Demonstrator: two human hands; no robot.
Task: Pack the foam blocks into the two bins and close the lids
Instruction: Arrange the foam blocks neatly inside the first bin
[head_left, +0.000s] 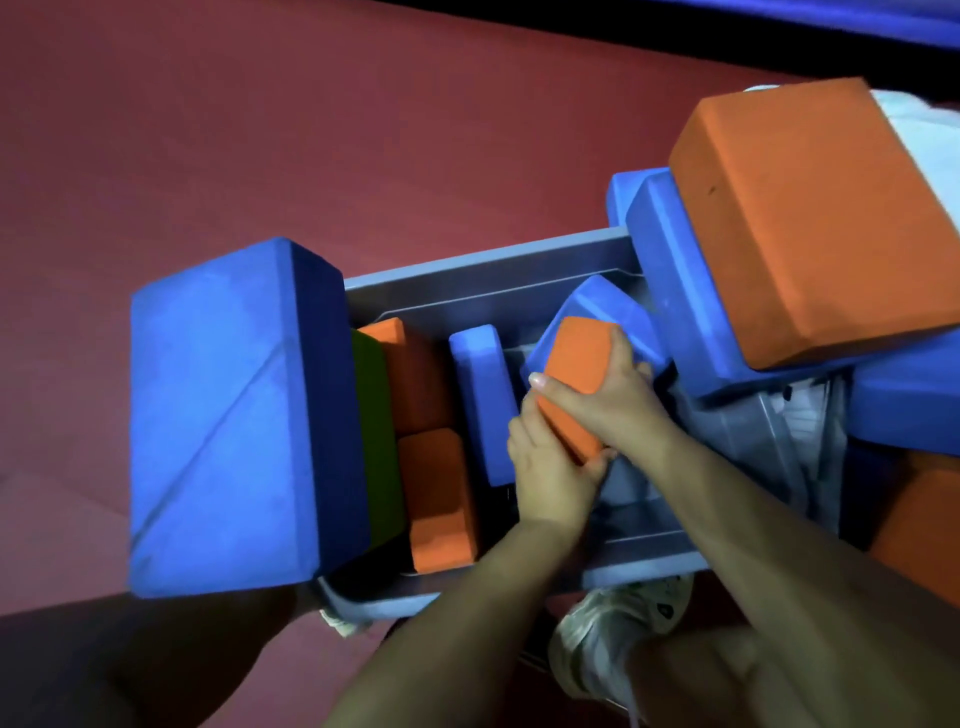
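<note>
Red floor (260, 130) (matte) surrounds the grey bin (493, 270); both hands (582, 415) grip an orange block (576, 374).

Both forearms reach up from the bottom of the frame toward its centre. The left hand (545, 467) cups from below with fingers curled, while the right hand (608, 395) clamps from above, thumb extended left, the hands touching.
</note>
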